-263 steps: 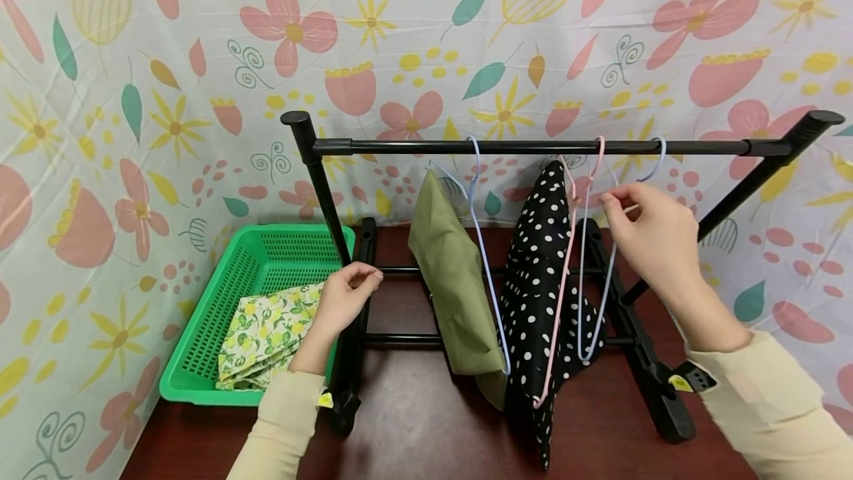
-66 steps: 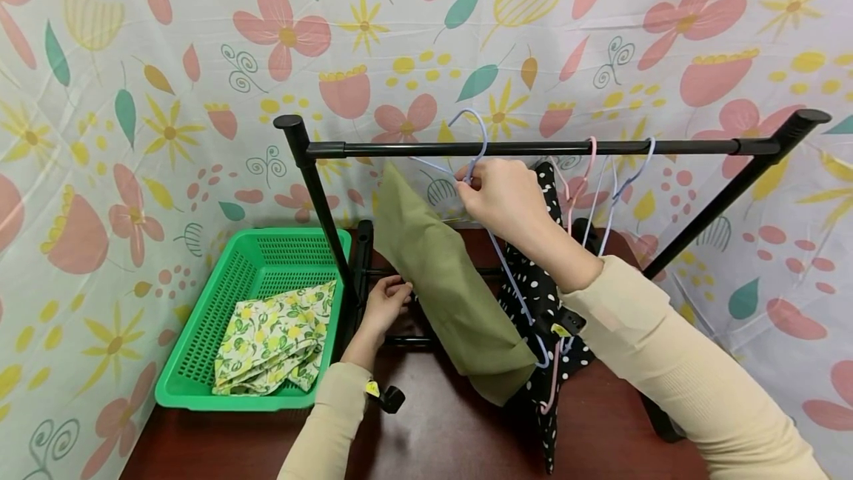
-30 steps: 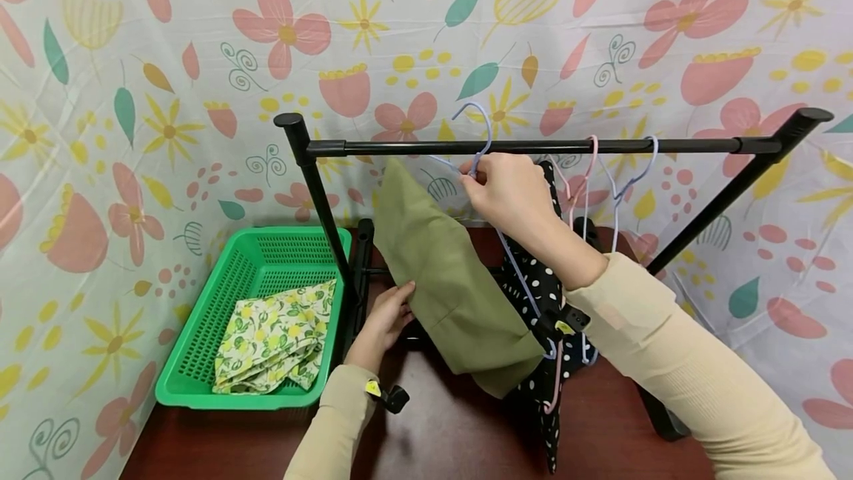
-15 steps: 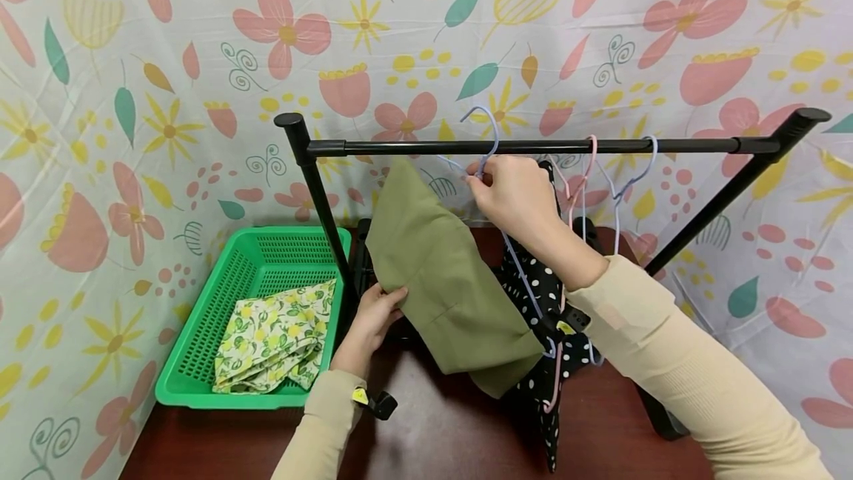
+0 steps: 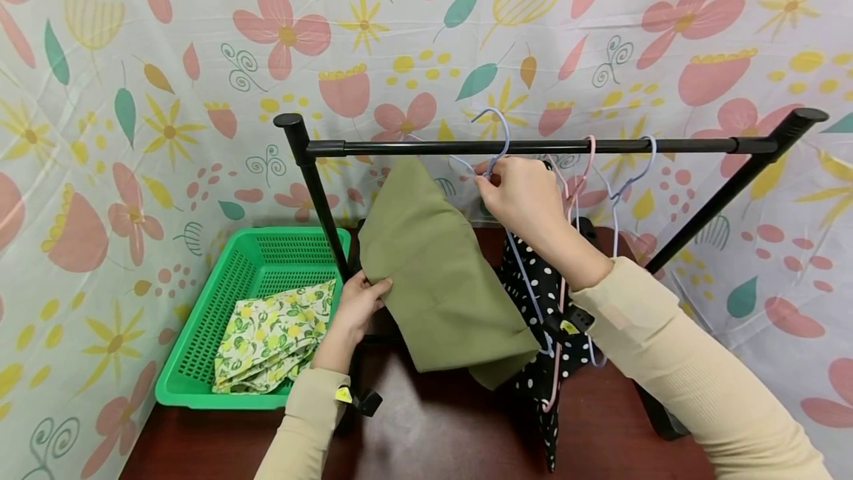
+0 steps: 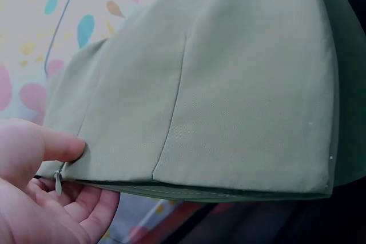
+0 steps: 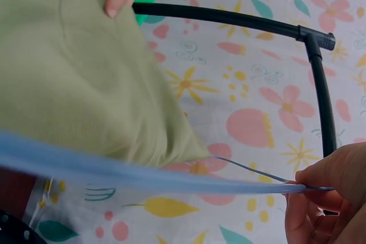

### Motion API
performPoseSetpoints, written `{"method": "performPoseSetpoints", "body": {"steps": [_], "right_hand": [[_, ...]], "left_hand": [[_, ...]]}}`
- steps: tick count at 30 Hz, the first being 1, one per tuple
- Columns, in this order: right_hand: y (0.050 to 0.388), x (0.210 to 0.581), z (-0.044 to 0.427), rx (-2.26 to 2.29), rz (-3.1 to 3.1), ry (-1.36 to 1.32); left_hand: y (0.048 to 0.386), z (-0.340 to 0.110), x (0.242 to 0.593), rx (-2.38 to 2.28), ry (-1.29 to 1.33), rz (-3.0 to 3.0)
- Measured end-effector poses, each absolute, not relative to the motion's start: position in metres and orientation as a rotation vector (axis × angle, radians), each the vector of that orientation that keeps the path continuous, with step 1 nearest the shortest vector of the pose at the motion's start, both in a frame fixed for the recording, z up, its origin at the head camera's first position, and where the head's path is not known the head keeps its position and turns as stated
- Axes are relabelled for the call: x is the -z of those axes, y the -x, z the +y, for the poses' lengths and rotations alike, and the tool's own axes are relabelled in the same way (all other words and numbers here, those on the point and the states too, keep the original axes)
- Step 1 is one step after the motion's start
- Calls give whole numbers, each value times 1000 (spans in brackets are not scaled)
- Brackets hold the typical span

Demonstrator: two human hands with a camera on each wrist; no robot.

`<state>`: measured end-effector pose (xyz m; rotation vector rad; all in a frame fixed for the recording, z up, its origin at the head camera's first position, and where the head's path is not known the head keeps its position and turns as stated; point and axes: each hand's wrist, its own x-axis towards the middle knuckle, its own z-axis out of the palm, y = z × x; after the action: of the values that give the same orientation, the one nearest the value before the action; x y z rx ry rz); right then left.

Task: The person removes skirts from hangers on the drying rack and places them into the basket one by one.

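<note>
My right hand (image 5: 526, 195) pinches the neck of a blue hanger (image 5: 500, 128) just below the rod; its hook goes over the rod. An olive-green garment (image 5: 433, 265), apparently a skirt, hangs slanted from this hanger. Its edge is pinched by my left hand (image 5: 356, 306), thumb in front and fingers behind. In the left wrist view, a small zipper pull (image 6: 58, 183) and a stitched dart show near that edge. The right wrist view shows the hanger's blue arm (image 7: 143, 172) running to my right fingers. Part of the hanger is hidden behind the cloth.
A black rack (image 5: 413, 147) stands on the dark red table (image 5: 440, 435). Right of the garment hang a black polka-dot cloth (image 5: 533, 295), a pink hanger (image 5: 591, 150) and another blue hanger (image 5: 649, 158). A green basket (image 5: 193, 391) at left holds a folded lemon-print cloth (image 5: 273, 339).
Since the oldest frame, both hands have come to the olive garment and its hanger. Lately my left hand has drawn the garment's edge leftward, spreading it; my right hand and the hook have shifted slightly right.
</note>
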<state>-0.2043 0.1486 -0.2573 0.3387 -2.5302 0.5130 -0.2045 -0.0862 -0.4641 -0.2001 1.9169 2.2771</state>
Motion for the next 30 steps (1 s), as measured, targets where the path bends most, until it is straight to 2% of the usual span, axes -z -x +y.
{"method": "performPoseSetpoints", "body": {"steps": [13, 30], "right_hand": [[207, 262, 152, -505, -2544, -323], [211, 268, 155, -510, -2564, -291]], "left_hand": [[199, -107, 437, -2238, 3, 2059], [201, -118, 401, -2137, -81, 2213]]}}
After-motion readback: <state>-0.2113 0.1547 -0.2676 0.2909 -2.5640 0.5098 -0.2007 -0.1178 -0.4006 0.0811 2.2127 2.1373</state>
